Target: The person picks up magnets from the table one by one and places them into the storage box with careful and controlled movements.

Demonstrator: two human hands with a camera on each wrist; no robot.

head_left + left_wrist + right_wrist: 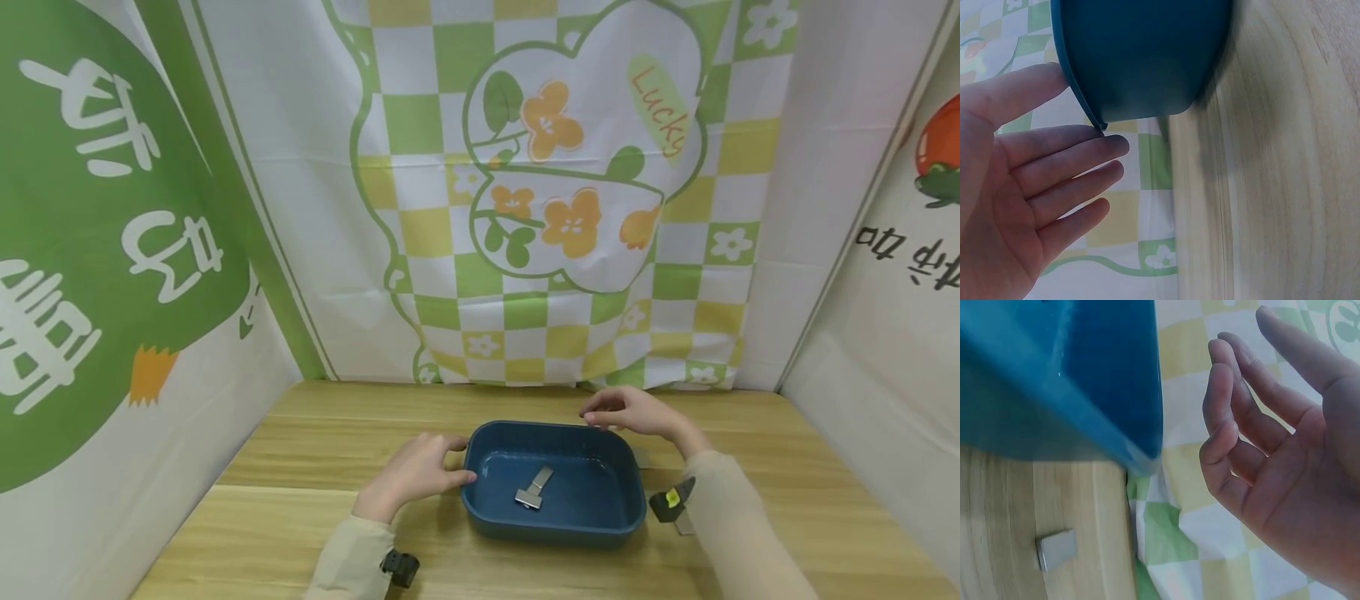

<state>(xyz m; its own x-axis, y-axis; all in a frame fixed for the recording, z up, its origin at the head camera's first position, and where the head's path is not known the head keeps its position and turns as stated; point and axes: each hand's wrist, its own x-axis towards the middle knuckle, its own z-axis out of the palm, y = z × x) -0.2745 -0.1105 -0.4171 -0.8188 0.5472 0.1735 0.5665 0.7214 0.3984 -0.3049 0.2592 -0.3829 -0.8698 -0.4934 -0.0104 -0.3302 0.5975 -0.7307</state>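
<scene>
A dark blue rectangular basin (555, 533) with rounded corners stands on the wooden table. Inside it lies a small silver metal piece (534, 490), a flat strip with a wider block at one end. My left hand (416, 475) is at the basin's left rim, thumb and forefinger tips right at the edge; its fingers (1079, 156) are extended in the left wrist view. Over the far right part of the rim is my right hand (630, 410). The right wrist view shows it apart from the basin, fingers (1216, 400) loosely bent and holding nothing.
A small silver block (1057, 550) lies on the table beside the basin in the right wrist view. Behind the table (300, 508) hangs a green and yellow checked cloth (420, 225). Printed cloths also hang at the left and right sides.
</scene>
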